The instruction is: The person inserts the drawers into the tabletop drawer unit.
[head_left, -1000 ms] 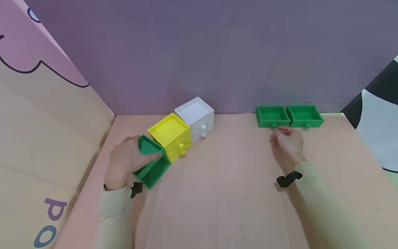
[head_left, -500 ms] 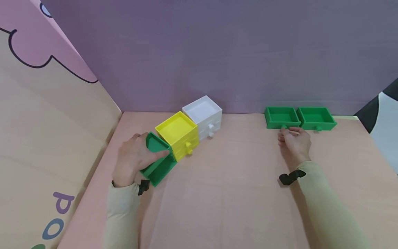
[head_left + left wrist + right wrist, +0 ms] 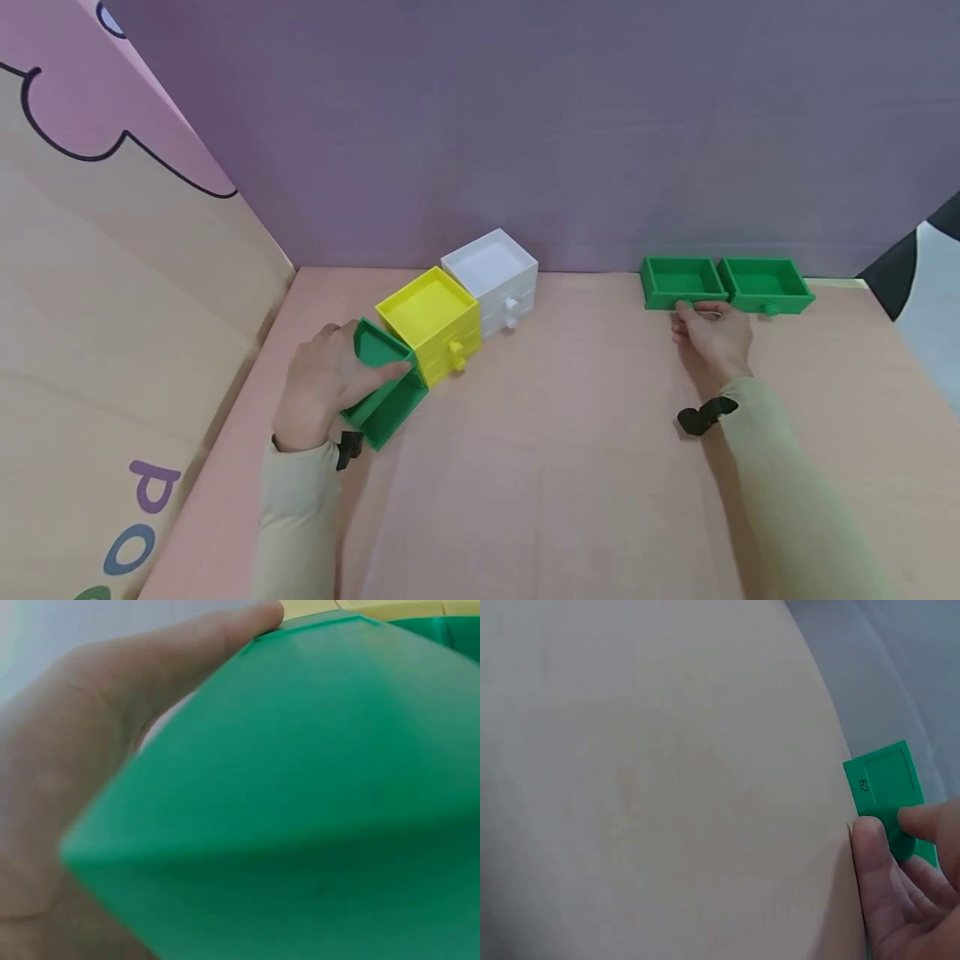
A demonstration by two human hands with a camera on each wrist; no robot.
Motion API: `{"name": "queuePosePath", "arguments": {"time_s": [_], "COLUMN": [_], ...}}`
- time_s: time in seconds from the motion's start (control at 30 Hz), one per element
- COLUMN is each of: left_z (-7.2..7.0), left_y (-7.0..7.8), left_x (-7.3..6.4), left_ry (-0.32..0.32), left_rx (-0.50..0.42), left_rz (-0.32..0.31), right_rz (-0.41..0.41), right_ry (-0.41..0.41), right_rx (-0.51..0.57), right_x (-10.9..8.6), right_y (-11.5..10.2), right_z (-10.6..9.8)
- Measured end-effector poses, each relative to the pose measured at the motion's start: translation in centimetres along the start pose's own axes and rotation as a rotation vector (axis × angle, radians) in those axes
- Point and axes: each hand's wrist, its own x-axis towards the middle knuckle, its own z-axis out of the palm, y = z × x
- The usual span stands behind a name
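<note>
My left hand (image 3: 318, 383) holds a green cabinet shell (image 3: 393, 412) at the left. Its thumb lies over the top front edge, while the other fingers are hidden behind. In the left wrist view the shell's green side (image 3: 300, 765) fills most of the picture. At the back right, my right hand (image 3: 716, 337) pinches the knob of a small green drawer (image 3: 660, 298) between thumb and forefinger. The right wrist view shows this drawer's front (image 3: 889, 776) with the mark 67 on it. A second green drawer (image 3: 787, 305) sits close to its right.
A yellow drawer unit (image 3: 435, 342) stands against the green shell, knobs facing front right. Behind it is a white drawer unit (image 3: 487, 267) near the purple back wall (image 3: 570, 142). A pale patterned wall (image 3: 112, 292) borders the pink tabletop (image 3: 540, 433) on the left.
The head view has shifted slightly left, so everything appears further right. My right thumb and forefinger now cover the drawer's knob, which showed before. The left hand keeps its hold.
</note>
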Motion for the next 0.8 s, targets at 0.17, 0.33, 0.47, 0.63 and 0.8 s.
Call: {"name": "queuePosePath", "arguments": {"time_s": [0.17,0.33,0.47,0.63,0.8], "left_z": [0.0,0.1,0.1,0.0,0.0], "left_y": [0.1,0.0,-0.1,-0.1,0.0], "left_x": [0.1,0.0,-0.2,-0.2,-0.2], "left_ry": [0.012,0.019,0.019,0.013,0.001], "left_rx": [0.005,0.003,-0.002,-0.008,-0.007], "left_rz": [0.018,0.005,0.005,0.004,-0.010], "right_rz": [0.000,-0.014,-0.039,-0.083,-0.136], "right_ry": [-0.016,-0.016,-0.018,0.010,0.052], "right_rx": [0.107,0.172,0.199,0.219,0.198], "right_x": [0.1,0.0,-0.5,-1.8,-3.1], "right_y": [0.1,0.3,0.4,0.6,0.6], "right_z": [-0.4,-0.1,-0.1,-0.1,0.3]}}
